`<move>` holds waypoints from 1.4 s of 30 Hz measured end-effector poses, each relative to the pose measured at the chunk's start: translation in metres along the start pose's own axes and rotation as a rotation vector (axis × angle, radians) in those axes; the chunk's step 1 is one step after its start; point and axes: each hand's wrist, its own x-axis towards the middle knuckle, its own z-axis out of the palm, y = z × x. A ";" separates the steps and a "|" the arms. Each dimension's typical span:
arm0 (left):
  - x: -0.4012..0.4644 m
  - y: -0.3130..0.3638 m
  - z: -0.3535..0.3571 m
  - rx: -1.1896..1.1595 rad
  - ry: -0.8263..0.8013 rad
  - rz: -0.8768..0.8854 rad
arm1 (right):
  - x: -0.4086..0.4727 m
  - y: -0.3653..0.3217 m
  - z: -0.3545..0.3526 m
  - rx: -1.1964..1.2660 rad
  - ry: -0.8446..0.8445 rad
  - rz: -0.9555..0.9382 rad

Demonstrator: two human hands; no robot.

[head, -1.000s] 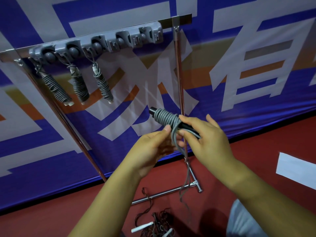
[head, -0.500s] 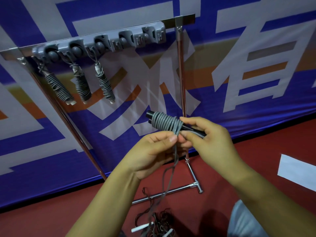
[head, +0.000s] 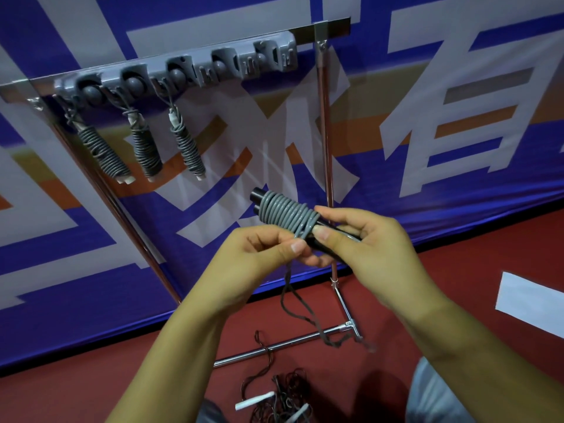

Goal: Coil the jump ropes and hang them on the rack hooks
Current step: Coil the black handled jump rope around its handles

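Right hand (head: 375,248) grips the black handles (grey-wrapped) of the jump rope (head: 287,213); left hand (head: 259,254) pinches its loose cord beneath.

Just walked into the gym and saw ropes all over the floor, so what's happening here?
A person is winding a grey jump rope around its black handles. The right hand grips the handles while the left hand pinches the cord beside the coil; the loose tail hangs toward the floor. Three coiled ropes already hang from the grey hook rack, with hooks free to their right. More uncoiled ropes lie tangled on the red floor.
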 end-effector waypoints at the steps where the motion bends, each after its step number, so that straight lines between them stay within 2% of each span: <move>1: 0.001 0.001 -0.001 -0.001 -0.012 -0.025 | 0.000 0.002 0.001 0.009 0.005 0.014; 5: 0.003 0.006 0.001 0.014 0.035 -0.145 | 0.002 0.009 0.005 0.060 0.038 0.079; 10: 0.002 0.002 0.007 0.200 0.202 -0.147 | 0.004 0.006 0.008 0.118 0.065 0.111; 13: 0.001 -0.004 0.007 0.144 0.249 -0.183 | 0.005 0.002 0.008 0.150 0.067 0.126; 17: -0.001 -0.006 0.005 -0.254 0.110 -0.300 | 0.005 -0.002 0.007 0.209 0.053 0.139; 19: -0.003 -0.009 0.003 -0.332 0.067 -0.311 | 0.006 -0.003 0.006 0.260 0.033 0.161; 22: -0.003 -0.012 0.005 -0.297 0.096 -0.247 | 0.006 -0.005 0.002 0.333 -0.013 0.204; 25: -0.002 -0.013 0.004 -0.152 0.134 -0.156 | 0.007 -0.006 -0.002 0.344 -0.053 0.239; 27: -0.001 -0.015 0.002 -0.114 0.132 -0.142 | 0.007 -0.007 -0.005 0.335 -0.094 0.256; 29: -0.001 -0.015 0.000 -0.174 0.122 -0.180 | 0.007 -0.008 -0.006 0.305 -0.146 0.254; 31: 0.000 -0.017 -0.003 -0.236 0.068 -0.213 | 0.006 -0.009 -0.005 0.296 -0.187 0.246; 34: -0.001 -0.014 -0.003 -0.160 -0.051 -0.172 | 0.006 -0.007 -0.005 0.308 -0.228 0.265; 38: 0.002 -0.021 -0.008 -0.116 -0.043 -0.122 | 0.010 -0.005 -0.007 0.370 -0.298 0.337; 42: -0.001 -0.022 -0.006 -0.192 -0.220 -0.147 | 0.013 -0.006 -0.011 0.410 -0.403 0.391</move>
